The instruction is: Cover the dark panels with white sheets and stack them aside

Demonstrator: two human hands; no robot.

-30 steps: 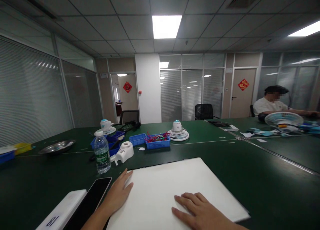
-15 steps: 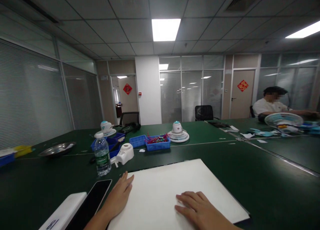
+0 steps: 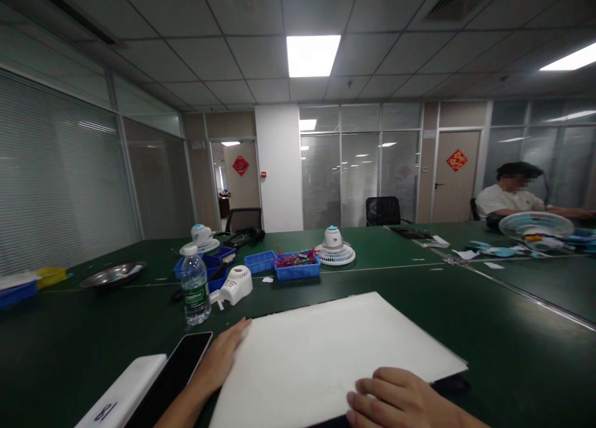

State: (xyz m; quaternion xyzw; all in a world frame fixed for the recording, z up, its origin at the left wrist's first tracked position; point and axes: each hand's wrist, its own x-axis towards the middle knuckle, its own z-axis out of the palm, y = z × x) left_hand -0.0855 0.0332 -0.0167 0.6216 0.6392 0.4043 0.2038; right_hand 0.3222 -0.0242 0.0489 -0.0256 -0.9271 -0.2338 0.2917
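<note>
A large white sheet lies in front of me, with something dark showing beneath its near right edge. My left hand rests along the sheet's left edge, fingers stretched out and close together. At the near edge, my right hand has its fingers curled over the sheet, and that side looks slightly raised; its thumb is hidden. Just left of my left hand are a dark-screened phone and a white box marked with a handwritten number.
Beyond the sheet stand a water bottle, a white fan housing, a blue tray of wires and a small fan. A metal dish lies left. At far right a person sits by a fan guard.
My right hand has moved right and nearer to me, its fingers curling at the sheet's near edge, which has risen a little. My left hand's fingers have drawn together along the left edge.
</note>
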